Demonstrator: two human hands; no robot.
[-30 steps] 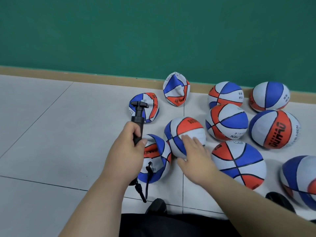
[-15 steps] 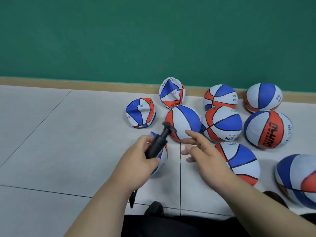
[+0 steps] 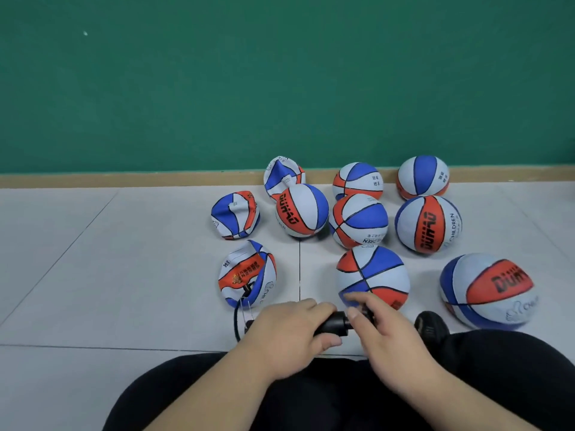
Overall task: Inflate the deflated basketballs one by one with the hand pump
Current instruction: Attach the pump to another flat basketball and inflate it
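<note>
Black pump (image 3: 333,325) is gripped at the barrel by the left hand (image 3: 287,332), right hand (image 3: 385,340) curled round its handle, flat ball (image 3: 249,275) just beyond.

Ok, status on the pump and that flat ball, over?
Left hand grips hand pump barrel; right hand on its handle. Hose runs to deflated basketball. Nothing blocking.

1 head-worn camera looks forward and down at the nearby floor (image 3: 93,275).
</note>
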